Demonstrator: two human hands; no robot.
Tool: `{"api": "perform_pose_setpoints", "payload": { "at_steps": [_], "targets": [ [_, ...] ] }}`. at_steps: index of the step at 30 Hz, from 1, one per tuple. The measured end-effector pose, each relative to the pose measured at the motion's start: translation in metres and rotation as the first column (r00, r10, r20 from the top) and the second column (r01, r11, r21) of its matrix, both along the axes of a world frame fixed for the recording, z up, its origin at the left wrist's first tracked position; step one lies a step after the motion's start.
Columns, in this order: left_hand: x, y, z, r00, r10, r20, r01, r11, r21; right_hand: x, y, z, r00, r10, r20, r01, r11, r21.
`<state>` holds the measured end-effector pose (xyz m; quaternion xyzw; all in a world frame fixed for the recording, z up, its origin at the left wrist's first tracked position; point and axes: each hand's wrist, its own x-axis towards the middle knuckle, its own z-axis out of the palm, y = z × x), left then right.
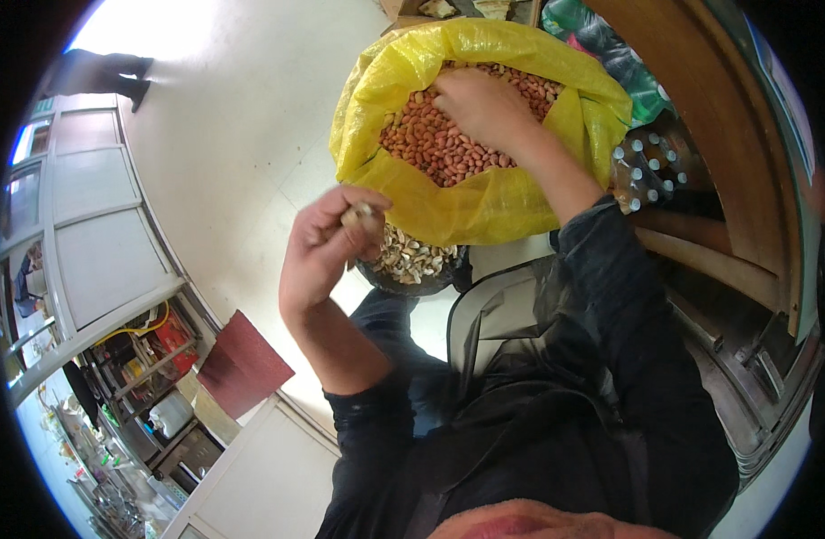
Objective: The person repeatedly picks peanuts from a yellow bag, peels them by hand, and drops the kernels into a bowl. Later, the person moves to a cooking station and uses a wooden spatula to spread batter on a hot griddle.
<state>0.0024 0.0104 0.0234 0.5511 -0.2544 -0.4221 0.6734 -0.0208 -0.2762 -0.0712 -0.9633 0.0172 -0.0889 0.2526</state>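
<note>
In front of me stands a yellow woven plastic sack (453, 209), its mouth rolled back around a mass of reddish shelled peanuts (446, 145). My right hand (483, 104) is inside the mouth, over the far part of the peanuts. Its fingers are bent and blurred, so whether they hold anything is unclear. Left of the sack's near edge, my left hand (328, 239) is raised with its fingers closed around pale peanut shells (360, 214). Beneath it, a dark container (419, 288) holds broken peanut shells (412, 259); the hand and sack hide part of it.
Bottles with white caps (648, 165) stand right of the sack, near a brown wooden piece of furniture (729, 135). A cardboard box (412, 17) lies beyond it. A person's legs (109, 74) show at far left, by white cabinets (109, 236). A dark red board (244, 364) juts out at lower left.
</note>
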Motion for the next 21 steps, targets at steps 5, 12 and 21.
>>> {"api": "perform_pose_setpoints", "payload": {
  "at_steps": [5, 12, 21],
  "targets": [
    [-0.004, 0.014, -0.003, 0.988, 0.011, 0.152, -0.071, 0.917, 0.392, 0.01, 0.049, -0.018, 0.981, 0.172, 0.089, -0.147, 0.959, -0.244],
    [0.005, 0.011, -0.005, 0.96, 0.241, 0.146, -0.28, 0.87, 0.405, 0.013, 0.064, -0.025, 0.98, 0.197, 0.013, -0.182, 0.93, -0.32],
    [-0.003, -0.015, -0.021, 0.927, 0.375, 0.023, -0.375, 0.927, 0.013, -0.007, 0.053, 0.01, 0.994, 0.068, -0.08, -0.093, 0.923, -0.374]
  ]
}}
